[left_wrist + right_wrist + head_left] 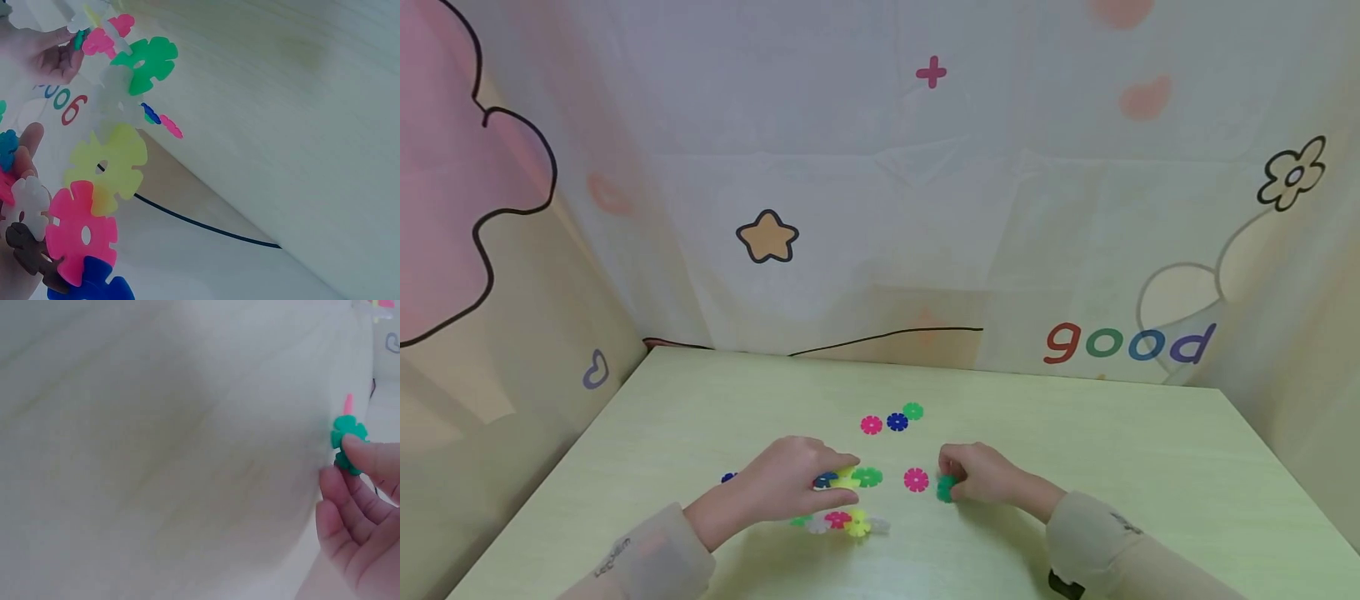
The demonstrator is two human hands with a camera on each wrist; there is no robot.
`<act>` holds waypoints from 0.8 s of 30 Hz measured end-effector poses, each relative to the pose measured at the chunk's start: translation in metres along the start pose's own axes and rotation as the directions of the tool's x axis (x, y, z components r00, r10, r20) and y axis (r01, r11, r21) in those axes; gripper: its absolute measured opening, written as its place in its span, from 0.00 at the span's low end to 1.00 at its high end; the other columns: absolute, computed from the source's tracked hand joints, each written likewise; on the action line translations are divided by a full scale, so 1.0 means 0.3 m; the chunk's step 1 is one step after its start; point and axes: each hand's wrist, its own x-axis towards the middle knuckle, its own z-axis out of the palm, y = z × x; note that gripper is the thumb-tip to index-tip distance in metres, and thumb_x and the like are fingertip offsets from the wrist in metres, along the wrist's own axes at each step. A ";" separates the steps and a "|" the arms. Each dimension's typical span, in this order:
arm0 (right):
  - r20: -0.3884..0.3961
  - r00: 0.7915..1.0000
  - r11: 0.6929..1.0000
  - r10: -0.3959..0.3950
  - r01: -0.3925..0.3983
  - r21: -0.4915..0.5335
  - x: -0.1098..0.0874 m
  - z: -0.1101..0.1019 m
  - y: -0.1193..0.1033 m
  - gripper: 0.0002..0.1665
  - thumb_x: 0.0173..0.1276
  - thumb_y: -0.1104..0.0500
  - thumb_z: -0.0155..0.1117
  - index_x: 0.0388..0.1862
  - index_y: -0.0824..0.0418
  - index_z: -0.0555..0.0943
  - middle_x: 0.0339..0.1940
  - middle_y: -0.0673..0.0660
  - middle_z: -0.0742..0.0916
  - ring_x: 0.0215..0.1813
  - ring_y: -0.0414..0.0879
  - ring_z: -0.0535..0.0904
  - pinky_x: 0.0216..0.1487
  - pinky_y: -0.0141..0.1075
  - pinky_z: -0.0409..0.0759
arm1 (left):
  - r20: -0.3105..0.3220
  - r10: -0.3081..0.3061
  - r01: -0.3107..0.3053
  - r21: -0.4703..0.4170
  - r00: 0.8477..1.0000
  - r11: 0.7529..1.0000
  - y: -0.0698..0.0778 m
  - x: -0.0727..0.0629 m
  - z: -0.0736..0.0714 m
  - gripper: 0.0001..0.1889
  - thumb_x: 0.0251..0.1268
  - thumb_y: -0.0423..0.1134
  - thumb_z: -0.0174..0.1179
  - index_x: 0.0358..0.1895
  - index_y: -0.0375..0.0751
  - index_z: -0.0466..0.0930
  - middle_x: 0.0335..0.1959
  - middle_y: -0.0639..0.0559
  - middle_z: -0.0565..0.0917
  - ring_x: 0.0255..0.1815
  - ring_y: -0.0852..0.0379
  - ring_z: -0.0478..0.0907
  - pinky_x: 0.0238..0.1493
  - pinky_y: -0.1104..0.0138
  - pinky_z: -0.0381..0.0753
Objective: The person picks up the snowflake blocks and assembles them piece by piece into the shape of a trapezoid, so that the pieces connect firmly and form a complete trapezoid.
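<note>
My left hand (786,475) holds a chain of joined plastic snowflake discs. A blue disc (825,480), a yellow one and a green disc (868,477) show about its thumb and forefinger. The left wrist view has several linked discs up close, including a pink disc (81,234) and a pale yellow disc (109,165); where the fingers grip is partly hidden. My right hand (981,473) pinches teal-green snowflake plastic (349,431) between thumb and fingers; whether it is one disc or two joined, I cannot tell. A loose pink disc (916,480) lies left of this hand.
Farther back on the pale table (1112,442) lie a pink disc (871,425), a dark blue disc (897,422) and a green disc (913,411). Below the left hand are further linked discs, among them a yellow disc (857,523). A printed cloth (850,167) hangs behind the table.
</note>
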 end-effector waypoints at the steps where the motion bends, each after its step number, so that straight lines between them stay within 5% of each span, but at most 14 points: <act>1: -0.003 1.000 1.000 -0.010 0.010 -0.001 -0.005 -0.005 -0.003 0.11 0.52 0.66 0.65 0.28 0.54 0.72 0.24 0.48 0.76 0.31 0.43 0.69 0.34 0.33 0.71 | -0.002 0.006 -0.006 -0.001 1.000 1.000 0.001 0.001 0.001 0.22 0.56 0.57 0.53 0.48 0.48 0.79 0.40 0.57 0.84 0.34 0.66 0.79 0.39 0.71 0.76; 7: -0.063 0.993 0.990 -0.100 0.106 0.096 -0.046 -0.063 -0.050 0.09 0.55 0.69 0.60 0.28 0.57 0.73 0.26 0.50 0.78 0.29 0.42 0.72 0.30 0.30 0.73 | -0.007 0.027 -0.027 -0.011 1.000 1.000 0.012 0.016 0.005 0.23 0.57 0.58 0.52 0.48 0.47 0.79 0.38 0.57 0.84 0.32 0.67 0.78 0.38 0.72 0.76; 14: -0.158 0.969 0.932 -0.192 0.230 0.279 -0.091 -0.115 -0.134 0.05 0.57 0.68 0.60 0.32 0.62 0.75 0.30 0.56 0.82 0.29 0.41 0.78 0.35 0.29 0.78 | -0.017 0.026 -0.027 -0.028 1.000 0.999 0.029 0.046 0.014 0.21 0.56 0.56 0.55 0.48 0.47 0.79 0.37 0.57 0.84 0.33 0.67 0.78 0.37 0.73 0.76; 24: -0.141 0.966 0.873 -0.217 0.256 0.414 -0.114 -0.112 -0.193 0.07 0.58 0.70 0.58 0.37 0.68 0.77 0.30 0.62 0.82 0.28 0.49 0.79 0.29 0.35 0.79 | -0.059 0.003 -0.004 -0.001 0.998 1.000 0.048 0.076 0.034 0.19 0.57 0.53 0.55 0.47 0.47 0.79 0.35 0.57 0.84 0.28 0.67 0.76 0.34 0.73 0.75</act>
